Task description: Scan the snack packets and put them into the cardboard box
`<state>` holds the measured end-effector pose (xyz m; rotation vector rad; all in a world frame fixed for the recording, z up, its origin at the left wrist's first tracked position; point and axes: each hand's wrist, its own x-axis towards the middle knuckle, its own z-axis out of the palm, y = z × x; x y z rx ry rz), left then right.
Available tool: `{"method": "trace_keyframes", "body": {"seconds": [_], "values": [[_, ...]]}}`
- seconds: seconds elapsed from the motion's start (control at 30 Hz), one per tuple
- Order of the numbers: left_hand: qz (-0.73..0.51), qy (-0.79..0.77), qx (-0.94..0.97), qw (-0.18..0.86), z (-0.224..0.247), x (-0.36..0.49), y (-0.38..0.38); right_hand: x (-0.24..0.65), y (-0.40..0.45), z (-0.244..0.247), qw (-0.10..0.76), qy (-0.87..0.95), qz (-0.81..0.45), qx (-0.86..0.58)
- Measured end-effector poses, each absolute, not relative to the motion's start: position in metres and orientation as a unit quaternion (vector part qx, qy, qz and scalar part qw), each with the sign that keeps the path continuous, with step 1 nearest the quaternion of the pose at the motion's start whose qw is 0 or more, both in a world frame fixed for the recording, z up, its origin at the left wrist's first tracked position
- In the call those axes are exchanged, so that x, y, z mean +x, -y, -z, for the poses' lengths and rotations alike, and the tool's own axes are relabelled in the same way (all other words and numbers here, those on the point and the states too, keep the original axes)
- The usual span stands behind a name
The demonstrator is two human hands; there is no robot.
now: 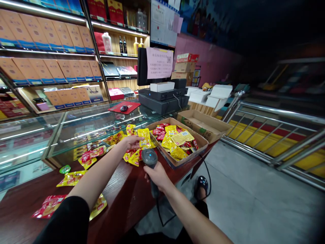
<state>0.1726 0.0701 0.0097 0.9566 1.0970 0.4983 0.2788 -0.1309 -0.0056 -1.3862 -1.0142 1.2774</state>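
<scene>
My left hand (132,142) reaches over a scattered pile of snack packets, and its fingers grip a yellow foil snack packet (144,138). My right hand (157,176) is closed around the handle of a grey handheld barcode scanner (149,162), whose head points up and toward the packet. A black cord hangs from the scanner below the counter edge. Yellow and red packets (87,159) lie loose on the dark wood counter (119,200). Many more fill a shallow cardboard tray (177,122) just beyond my hands.
A second cardboard box lid (203,125) sits right of the tray. Behind them stand a glass display case (93,125), a black point-of-sale terminal (162,98) and a red mouse pad with a mouse. Shelves of boxed goods rise behind, and a metal railing runs along the right.
</scene>
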Motion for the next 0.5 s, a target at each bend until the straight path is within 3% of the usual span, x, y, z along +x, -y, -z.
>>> {"method": "trace_keyframes", "body": {"seconds": [0.5], "values": [[-0.231, -0.505, 0.43, 0.712, -0.0049, 0.176, -0.0677, 0.2788, 0.1332, 0.0022, 0.48, 0.399, -0.535, -0.569]]}}
